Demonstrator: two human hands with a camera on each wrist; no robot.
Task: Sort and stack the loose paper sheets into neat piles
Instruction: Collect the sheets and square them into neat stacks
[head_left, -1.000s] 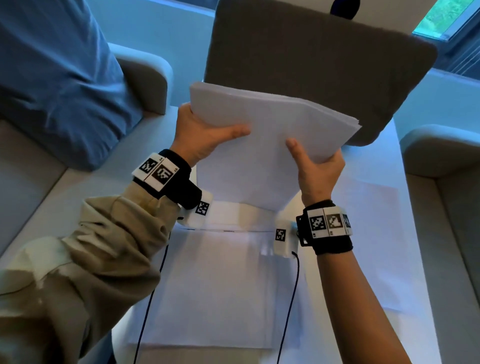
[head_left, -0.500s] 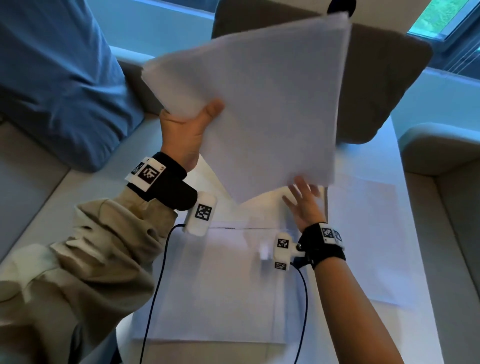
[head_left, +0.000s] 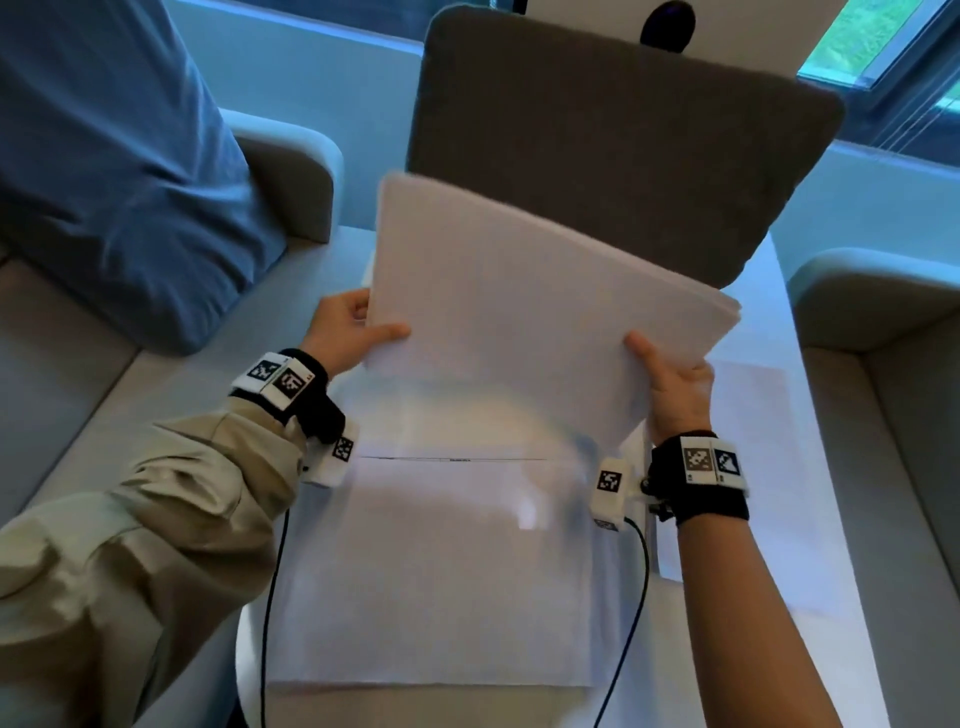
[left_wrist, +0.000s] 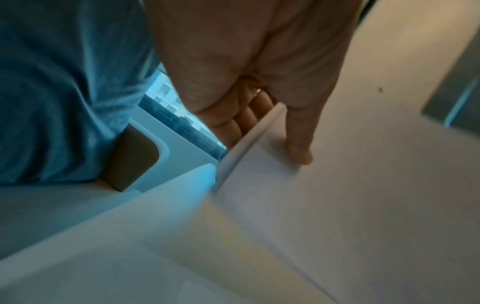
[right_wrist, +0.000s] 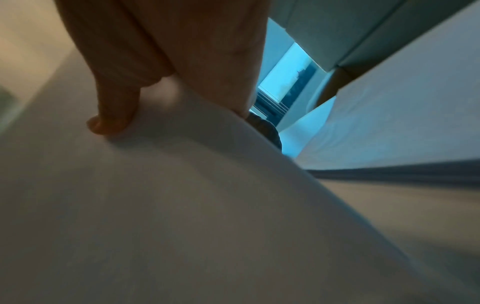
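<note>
No readable text anywhere; only coded square markers on wrist bands (head_left: 288, 382).

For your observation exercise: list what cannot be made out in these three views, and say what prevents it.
- Left hand fingers: head view, behind the held paper stack.
- Right hand fingers: right wrist view, under the stack.
- Print on the table sheet: head view, too small and blurred.
- Sheet count: stack edge blurred in the left wrist view.

My head camera looks steeply down and toward twelve o'clock over the table (head_left: 769, 649). Each wrist camera sits close behind its thumb, facing along the held paper stack (head_left: 519, 312), which all views share.
</note>
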